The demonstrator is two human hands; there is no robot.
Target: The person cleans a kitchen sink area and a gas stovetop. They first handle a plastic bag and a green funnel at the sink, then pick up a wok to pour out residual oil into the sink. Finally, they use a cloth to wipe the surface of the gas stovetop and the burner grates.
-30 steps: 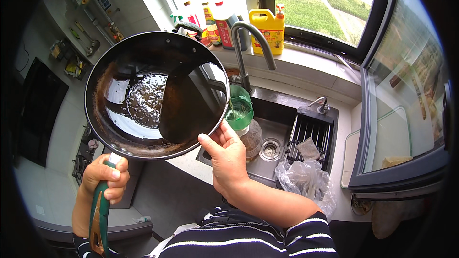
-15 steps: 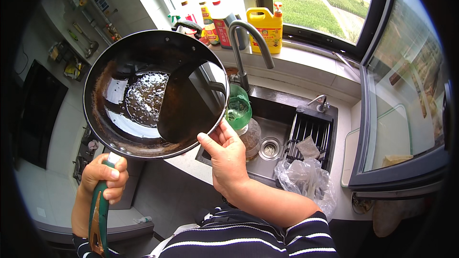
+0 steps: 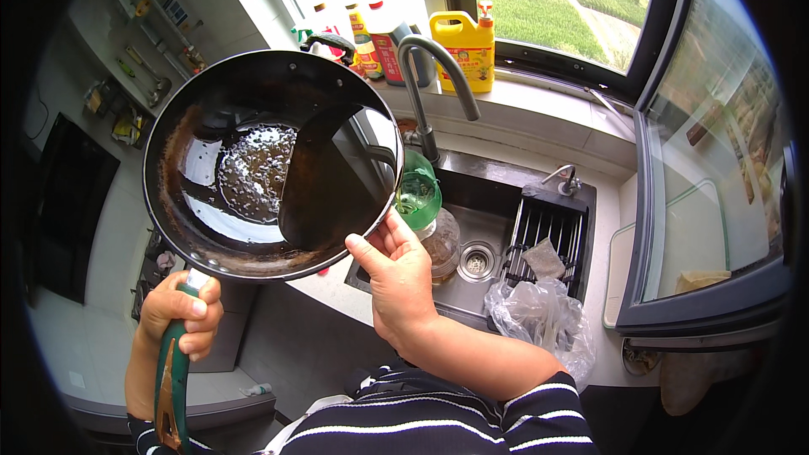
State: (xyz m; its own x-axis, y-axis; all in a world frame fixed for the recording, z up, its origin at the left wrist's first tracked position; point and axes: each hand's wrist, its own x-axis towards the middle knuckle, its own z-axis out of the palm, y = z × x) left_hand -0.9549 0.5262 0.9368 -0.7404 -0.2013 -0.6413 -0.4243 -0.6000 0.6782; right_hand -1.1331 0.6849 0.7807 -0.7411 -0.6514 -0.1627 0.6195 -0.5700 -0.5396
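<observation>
A black wok (image 3: 174, 181) with dark, shiny liquid and bubbles inside is held up in the air, tilted toward the right. My left hand (image 3: 181, 313) is wrapped round its green handle, close to the pan. My right hand (image 3: 403, 282) grips the lower right rim, thumb on the near side and fingers partly hidden behind. Just past the right rim is a green see-through funnel-shaped cup (image 3: 420, 195), partly covered by the wok. It sits on a rounded brownish clear jar (image 3: 442, 248) in the sink. A thin yellowish streak shows between rim and cup.
The steel sink (image 3: 472, 232) has a grey curved faucet (image 3: 447, 59) and a black drain rack (image 3: 548, 232) with a scrubbing pad and plastic bag (image 3: 539, 320). Bottles and a yellow jug (image 3: 468, 55) line the sill. An open window sash (image 3: 708, 202) juts in at right.
The wok and both hands have shifted very slightly left, keeping the same grip and tilt. A thin streak at the right rim now shows more plainly.
</observation>
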